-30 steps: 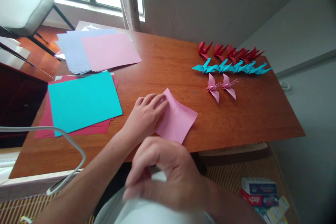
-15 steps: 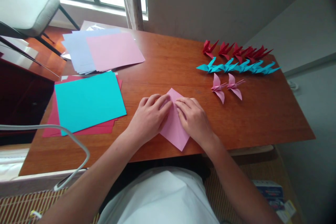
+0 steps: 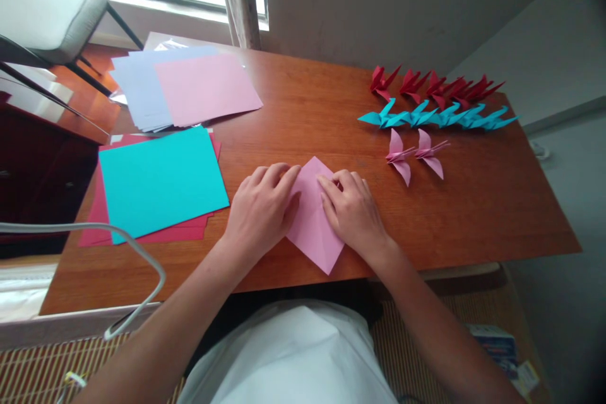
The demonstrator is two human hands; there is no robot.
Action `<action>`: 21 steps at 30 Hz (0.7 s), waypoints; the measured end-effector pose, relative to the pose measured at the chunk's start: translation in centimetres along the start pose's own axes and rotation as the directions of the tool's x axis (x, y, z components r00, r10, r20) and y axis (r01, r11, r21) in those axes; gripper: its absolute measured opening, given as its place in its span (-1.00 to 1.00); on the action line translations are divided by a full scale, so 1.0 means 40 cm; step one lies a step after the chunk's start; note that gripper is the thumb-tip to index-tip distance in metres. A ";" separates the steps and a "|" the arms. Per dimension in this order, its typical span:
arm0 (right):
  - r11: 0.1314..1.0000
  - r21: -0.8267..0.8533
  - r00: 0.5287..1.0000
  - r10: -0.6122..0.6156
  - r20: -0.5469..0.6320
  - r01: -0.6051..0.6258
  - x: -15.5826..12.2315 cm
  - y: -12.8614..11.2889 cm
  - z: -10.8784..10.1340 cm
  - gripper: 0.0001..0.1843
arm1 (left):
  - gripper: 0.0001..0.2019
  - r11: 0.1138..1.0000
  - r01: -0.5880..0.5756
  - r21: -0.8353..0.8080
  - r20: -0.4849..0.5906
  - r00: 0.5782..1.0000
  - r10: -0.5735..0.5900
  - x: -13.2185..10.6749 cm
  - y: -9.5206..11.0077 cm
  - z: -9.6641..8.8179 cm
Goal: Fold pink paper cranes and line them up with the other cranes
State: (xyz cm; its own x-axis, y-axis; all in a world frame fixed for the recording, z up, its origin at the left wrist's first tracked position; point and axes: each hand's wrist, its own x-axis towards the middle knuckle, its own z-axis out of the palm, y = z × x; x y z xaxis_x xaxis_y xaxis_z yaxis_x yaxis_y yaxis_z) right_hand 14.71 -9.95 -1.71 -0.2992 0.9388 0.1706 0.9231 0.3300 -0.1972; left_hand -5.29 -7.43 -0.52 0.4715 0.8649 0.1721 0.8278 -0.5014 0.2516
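A pink sheet of origami paper (image 3: 316, 227), folded into a diamond with crease lines, lies near the table's front edge. My left hand (image 3: 265, 202) grips its left edge, with the thumb on the paper and the fingers bent along the side. At the right edge, my right hand (image 3: 353, 208) holds the paper between bent fingers and thumb. The paper's left and right corners are hidden under my hands. To the right sit two pink paper cranes (image 3: 398, 156), behind them a row of blue cranes (image 3: 419, 115) and a row of red cranes (image 3: 438, 87).
On the left of the wooden table (image 3: 293, 101) lie a turquoise sheet (image 3: 163, 183) over red sheets (image 3: 92, 227). Pale pink (image 3: 208, 88) and lavender paper (image 3: 142, 88) lie behind. A white cable (image 3: 154, 259) loops at the front left. A chair (image 3: 52, 6) stands beyond.
My left hand has slid leftward from the paper's middle to its left edge, uncovering more of the surface. My right hand has shifted slightly right. The camera view has moved a little.
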 end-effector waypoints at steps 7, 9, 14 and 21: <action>0.996 0.072 0.997 0.055 -0.054 -0.051 -0.009 -0.006 0.012 -0.62 | -0.70 0.978 0.200 0.060 0.028 0.979 -0.202 0.002 0.013 -0.016; 0.997 0.067 0.997 0.052 -0.057 -0.048 -0.009 -0.007 0.014 -0.62 | -0.75 0.976 0.206 0.070 0.030 0.977 -0.209 0.003 0.016 -0.018; 0.999 0.029 0.996 0.037 -0.076 -0.035 -0.011 -0.011 0.018 -0.61 | -0.82 0.959 0.281 0.037 -0.019 0.960 -0.280 -0.001 0.036 -0.020; 0.999 0.022 0.997 0.031 -0.067 -0.030 -0.012 -0.013 0.021 -0.63 | -0.80 0.935 0.236 -0.264 -0.209 0.932 -0.295 -0.038 0.085 0.013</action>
State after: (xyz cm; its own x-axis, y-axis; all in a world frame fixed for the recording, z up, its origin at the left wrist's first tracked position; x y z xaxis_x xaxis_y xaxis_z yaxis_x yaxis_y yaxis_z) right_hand 14.17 -10.49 -2.51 -0.2530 0.9399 0.2291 0.9261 0.3038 -0.2235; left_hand -3.02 -10.43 -0.42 0.1320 0.9492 0.2857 0.8054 -0.2707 0.5273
